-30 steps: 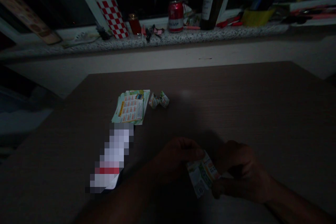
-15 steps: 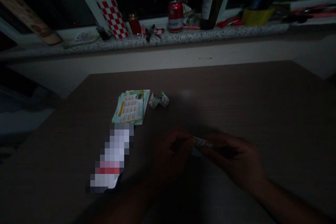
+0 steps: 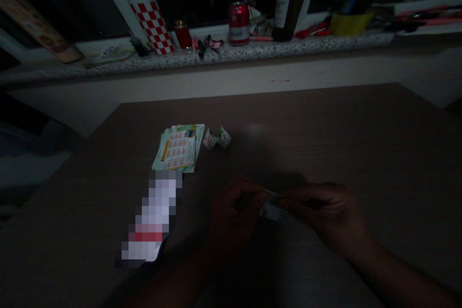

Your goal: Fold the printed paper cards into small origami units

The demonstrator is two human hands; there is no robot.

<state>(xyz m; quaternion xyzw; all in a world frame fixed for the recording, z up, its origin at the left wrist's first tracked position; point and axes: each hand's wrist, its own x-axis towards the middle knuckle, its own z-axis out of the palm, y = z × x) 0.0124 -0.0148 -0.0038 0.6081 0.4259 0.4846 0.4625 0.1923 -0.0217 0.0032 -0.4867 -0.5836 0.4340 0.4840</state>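
Observation:
Both hands pinch a small piece of printed paper [image 3: 273, 211] over the dark wood-grain table. My left hand [image 3: 234, 214] has its thumb and fingers closed on the paper's left end. My right hand [image 3: 325, 209] grips the upper right edge between thumb and fingertips. A pale part of the sheet hangs down between the hands; its print is too dark to read. Beyond my left hand lie two small folded paper shapes [image 3: 223, 138], side by side. Left of these is a stack of printed paper sheets [image 3: 180, 149] with green borders.
A phone [image 3: 153, 219], its screen blurred, lies left of my hands on the table [image 3: 342, 130]. Behind, a speckled stone sill [image 3: 260, 49] carries a red can [image 3: 238, 24], a red-and-white checkered bottle [image 3: 153, 26], a dark pot [image 3: 288, 9] and a yellow container [image 3: 350, 23].
More of the paper shows below my fingertips, its pale part now spread out and hanging lower. The hands have barely moved; the whole view has shifted slightly.

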